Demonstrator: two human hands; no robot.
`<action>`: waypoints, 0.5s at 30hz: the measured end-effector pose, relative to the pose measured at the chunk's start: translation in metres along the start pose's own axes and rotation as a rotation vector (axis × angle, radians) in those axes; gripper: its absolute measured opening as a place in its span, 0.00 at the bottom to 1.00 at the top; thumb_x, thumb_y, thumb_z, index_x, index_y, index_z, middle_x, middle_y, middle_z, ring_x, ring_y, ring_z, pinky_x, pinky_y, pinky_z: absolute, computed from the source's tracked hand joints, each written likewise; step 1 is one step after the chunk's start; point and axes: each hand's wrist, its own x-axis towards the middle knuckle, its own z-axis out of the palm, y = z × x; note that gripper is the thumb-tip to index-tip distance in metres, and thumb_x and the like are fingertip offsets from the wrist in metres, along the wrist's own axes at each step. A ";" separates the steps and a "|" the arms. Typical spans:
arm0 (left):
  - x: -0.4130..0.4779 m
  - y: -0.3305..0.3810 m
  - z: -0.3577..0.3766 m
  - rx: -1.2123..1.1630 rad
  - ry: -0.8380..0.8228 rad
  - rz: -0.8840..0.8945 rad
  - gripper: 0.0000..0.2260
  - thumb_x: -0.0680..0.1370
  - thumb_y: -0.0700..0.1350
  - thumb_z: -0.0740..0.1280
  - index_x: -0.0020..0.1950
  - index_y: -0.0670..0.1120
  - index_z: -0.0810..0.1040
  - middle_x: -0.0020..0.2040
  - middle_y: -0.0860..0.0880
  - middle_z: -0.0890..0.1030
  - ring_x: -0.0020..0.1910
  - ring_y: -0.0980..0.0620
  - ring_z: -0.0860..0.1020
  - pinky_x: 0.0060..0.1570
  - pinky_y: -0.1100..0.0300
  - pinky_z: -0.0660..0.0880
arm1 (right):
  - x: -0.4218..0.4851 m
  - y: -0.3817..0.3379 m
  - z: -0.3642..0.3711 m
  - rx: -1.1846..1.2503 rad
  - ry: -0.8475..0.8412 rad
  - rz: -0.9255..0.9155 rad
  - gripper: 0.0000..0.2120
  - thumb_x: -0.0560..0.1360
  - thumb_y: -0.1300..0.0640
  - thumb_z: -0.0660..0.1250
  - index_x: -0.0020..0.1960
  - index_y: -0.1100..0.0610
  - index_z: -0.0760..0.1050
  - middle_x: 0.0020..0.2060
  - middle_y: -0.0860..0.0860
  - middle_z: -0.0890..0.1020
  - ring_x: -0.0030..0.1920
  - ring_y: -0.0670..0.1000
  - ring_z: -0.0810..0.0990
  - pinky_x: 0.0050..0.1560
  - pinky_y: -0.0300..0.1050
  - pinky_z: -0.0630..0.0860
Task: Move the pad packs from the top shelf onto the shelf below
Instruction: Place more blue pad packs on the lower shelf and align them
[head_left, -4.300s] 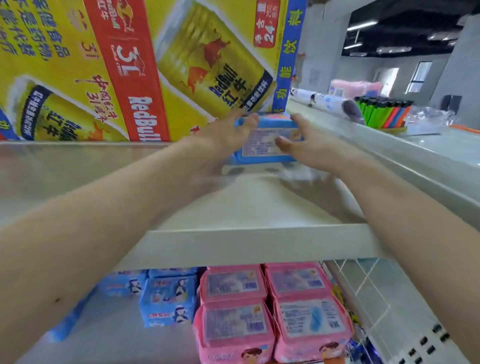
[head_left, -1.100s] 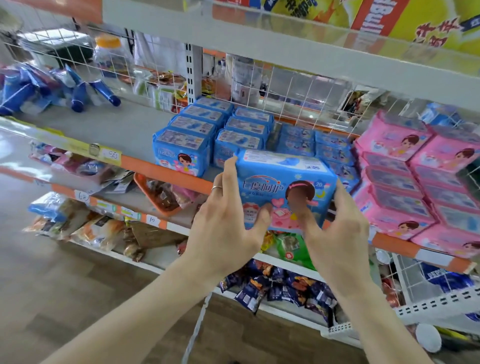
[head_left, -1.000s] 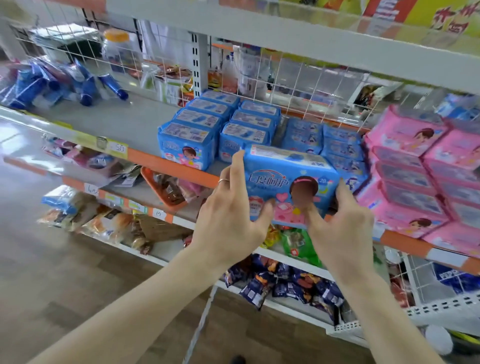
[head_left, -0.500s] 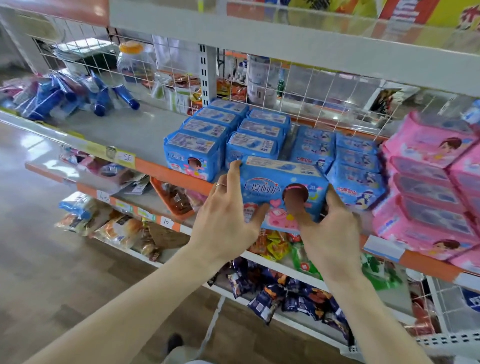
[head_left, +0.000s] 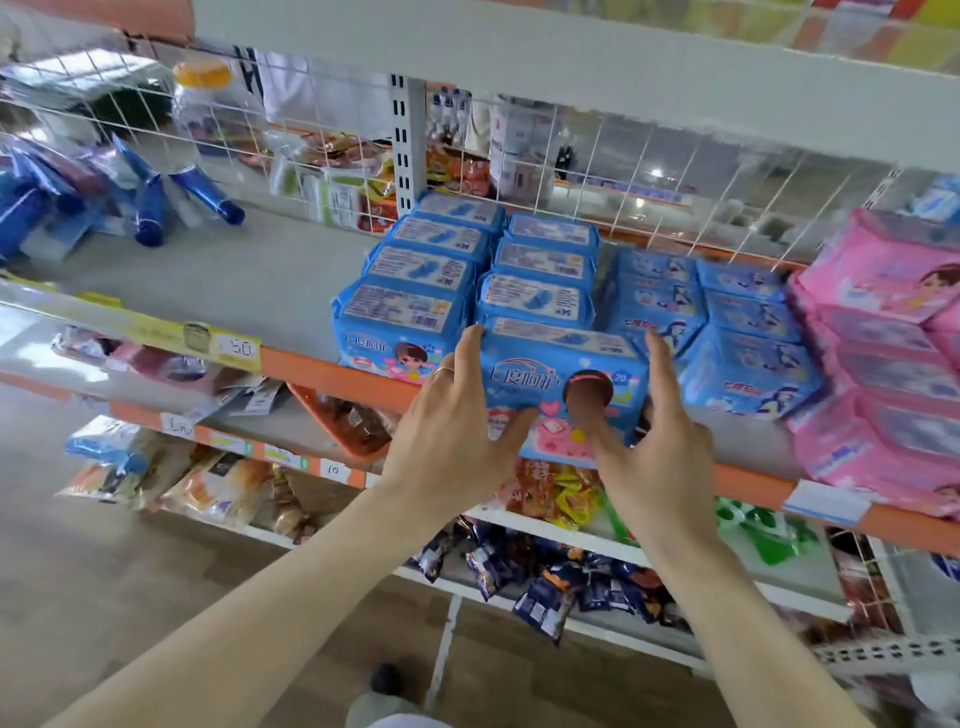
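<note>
A blue pad pack (head_left: 558, 364) stands at the front edge of the second shelf (head_left: 249, 275), in line with a row of like blue packs (head_left: 540, 270) behind it. My left hand (head_left: 457, 431) grips its left end, thumb on the front face. On the pack's right end, my right hand (head_left: 654, 441) holds it with the thumb on the front and fingers up the side. The pale edge of the top shelf (head_left: 519, 52) runs across above.
Another row of blue packs (head_left: 415, 296) lies to the left, darker blue packs (head_left: 727, 332) and stacked pink packs (head_left: 883, 374) to the right. Blue tubes (head_left: 156, 202) lie at the far left. A wire grid (head_left: 623, 182) backs the shelf. Snack bags (head_left: 545, 577) fill the lower shelves.
Both hands have carried the blue pack down from the top shelf and pushed it forward onto the second shelf's front edge, in front of the middle blue row.
</note>
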 end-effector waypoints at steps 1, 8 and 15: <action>0.003 -0.006 0.000 -0.013 -0.009 0.004 0.39 0.76 0.59 0.70 0.79 0.48 0.53 0.60 0.46 0.79 0.59 0.45 0.78 0.54 0.52 0.75 | 0.002 -0.002 0.005 -0.015 0.013 -0.001 0.42 0.73 0.35 0.65 0.80 0.51 0.56 0.25 0.43 0.71 0.25 0.42 0.71 0.29 0.34 0.64; 0.022 -0.039 0.001 -0.074 -0.048 0.026 0.38 0.76 0.60 0.69 0.78 0.51 0.52 0.60 0.46 0.79 0.58 0.45 0.78 0.55 0.54 0.74 | 0.008 -0.009 0.033 -0.074 0.034 0.063 0.41 0.74 0.41 0.71 0.80 0.51 0.56 0.31 0.46 0.79 0.30 0.49 0.79 0.39 0.47 0.80; 0.036 -0.057 0.006 -0.096 -0.098 0.102 0.32 0.79 0.53 0.66 0.78 0.46 0.55 0.57 0.45 0.79 0.55 0.45 0.77 0.47 0.59 0.68 | 0.011 -0.011 0.044 -0.122 0.071 0.113 0.41 0.73 0.40 0.68 0.80 0.52 0.57 0.34 0.52 0.83 0.34 0.54 0.83 0.43 0.52 0.82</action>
